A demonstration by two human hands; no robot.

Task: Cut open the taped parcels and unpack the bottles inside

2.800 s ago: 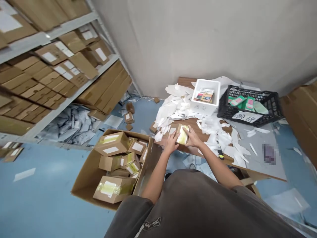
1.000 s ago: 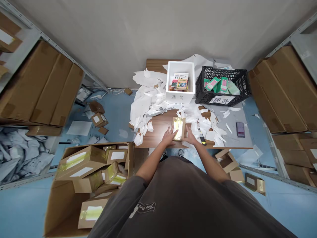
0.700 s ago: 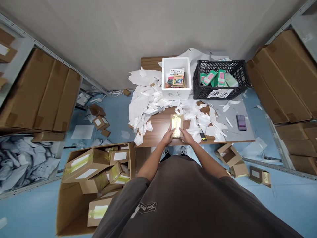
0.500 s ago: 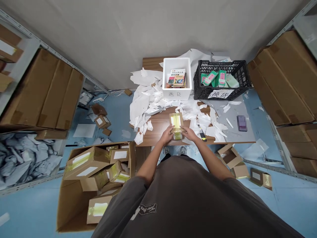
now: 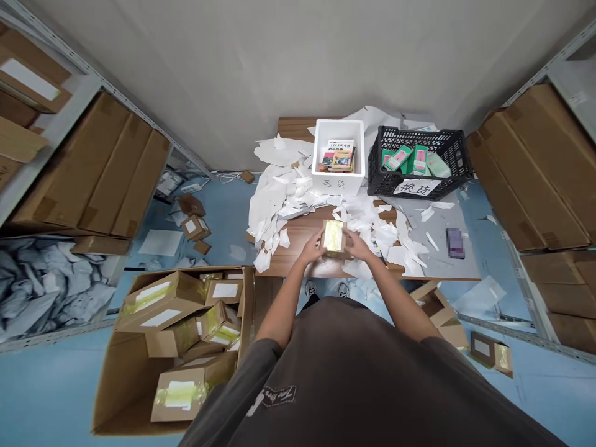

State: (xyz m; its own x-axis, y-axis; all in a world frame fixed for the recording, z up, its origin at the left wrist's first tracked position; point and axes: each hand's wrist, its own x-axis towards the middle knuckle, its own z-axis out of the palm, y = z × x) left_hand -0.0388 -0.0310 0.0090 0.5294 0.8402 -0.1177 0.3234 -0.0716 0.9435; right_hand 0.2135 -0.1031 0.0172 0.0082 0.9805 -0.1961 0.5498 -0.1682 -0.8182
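A small cardboard box (image 5: pixel 334 237) with a white label and yellowish tape is held between my two hands over the front of the wooden table (image 5: pixel 298 231). My left hand (image 5: pixel 313 246) is closed on the box's left side. On the opposite side, the fingers of my right hand (image 5: pixel 356 244) grip it too. Torn white paper (image 5: pixel 279 186) lies around the box, to the left, behind and to the right. The utility knife seen earlier is mostly hidden beside my right hand.
Behind the paper stand a white bin (image 5: pixel 338 183) with books and a black crate (image 5: pixel 416 167) with green packages. A purple item (image 5: pixel 455 243) lies at the table's right. A large carton (image 5: pixel 125 385) of taped boxes sits at lower left. Shelves with cartons (image 5: pixel 93 167) flank both sides.
The box has been turned in my hands, so a different face with the label and tape now shows. Both hands have shifted along its sides. The camera view has moved slightly.
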